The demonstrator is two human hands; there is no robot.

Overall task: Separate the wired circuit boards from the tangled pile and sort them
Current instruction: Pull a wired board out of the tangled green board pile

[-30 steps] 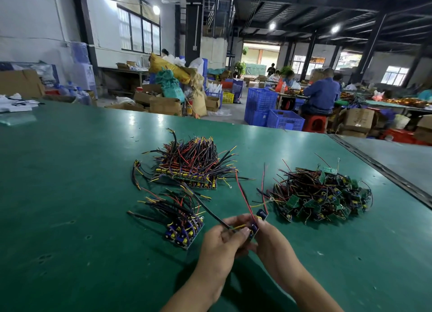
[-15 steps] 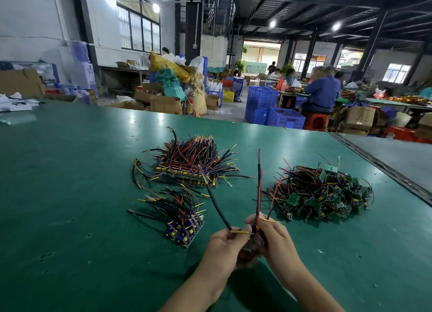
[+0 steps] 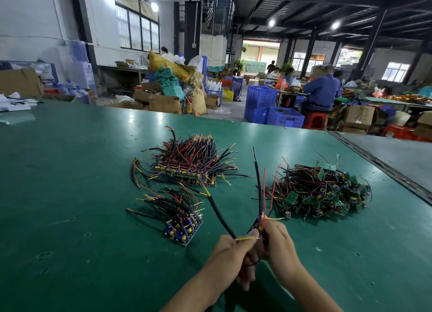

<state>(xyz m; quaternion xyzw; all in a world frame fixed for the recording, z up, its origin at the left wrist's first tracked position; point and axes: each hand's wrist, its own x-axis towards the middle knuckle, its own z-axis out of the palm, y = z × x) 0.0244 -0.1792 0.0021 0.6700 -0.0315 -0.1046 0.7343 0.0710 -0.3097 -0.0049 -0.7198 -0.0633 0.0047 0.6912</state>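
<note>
Wired circuit board (image 3: pixel 258 227), lower centre: left hand (image 3: pixel 230 255) pinches its black cable (image 3: pixel 219 212), right hand (image 3: pixel 279 246) grips the board; a strong pull may tear the thin wires (image 3: pixel 264 194) off.

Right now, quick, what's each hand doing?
Left hand: closed, pinching the black sleeved wire.
Right hand: closed, gripping the wired circuit board.

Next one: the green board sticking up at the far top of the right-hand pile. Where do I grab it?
Take the green board itself by its side edges, coming from above. It stands tilted proud of the tangled pile, so its edges look free. Lift slowly: its leads, hidden below, likely run into the tangle.
</note>
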